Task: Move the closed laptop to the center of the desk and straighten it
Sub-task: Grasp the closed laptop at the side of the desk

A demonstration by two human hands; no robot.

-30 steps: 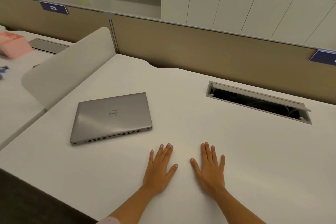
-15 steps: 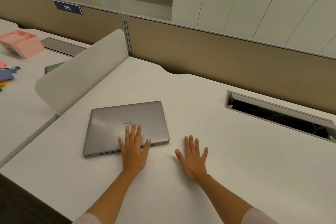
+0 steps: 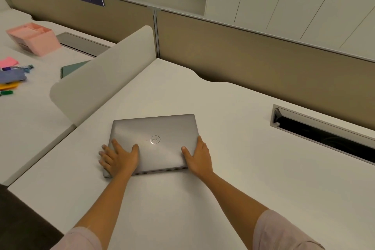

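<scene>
Item: closed laptop (image 3: 156,142), left of the cable slot (image 3: 322,134), slightly skewed. My left hand (image 3: 119,158) and right hand (image 3: 199,157) clasp its side edges. I'd slide evenly toward the slot, squaring it.

Your left hand (image 3: 119,158) and right hand (image 3: 199,156) grip the near corners of the closed laptop (image 3: 154,142) at the frame's centre, thumbs on the lid. It lies flat on the desk (image 3: 233,178), slightly askew. A cable slot (image 3: 324,136) is open at right.
</scene>
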